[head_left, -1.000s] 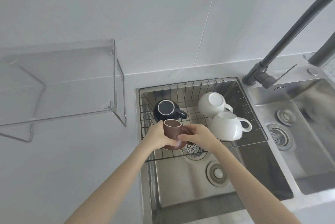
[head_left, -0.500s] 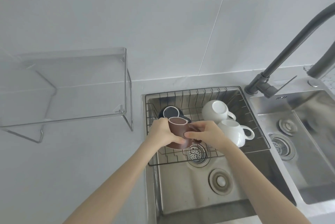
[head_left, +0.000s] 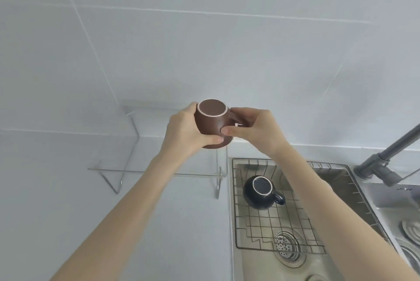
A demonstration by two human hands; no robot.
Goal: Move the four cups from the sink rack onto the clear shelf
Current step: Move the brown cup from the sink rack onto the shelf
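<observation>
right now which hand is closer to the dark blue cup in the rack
Right. The right hand is up and slightly left of the dark blue cup, gripping the brown cup; the left hand grips it farther left.

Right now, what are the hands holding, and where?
The brown cup, upside down: left hand wraps its side, right hand pinches the handle side.

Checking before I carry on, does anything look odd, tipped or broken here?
Nothing damaged or spilled. Both hands, left and right, hold the brown ceramic cup bottom-up above the clear shelf; the dark blue cup sits upside down in the wire sink rack.
</observation>
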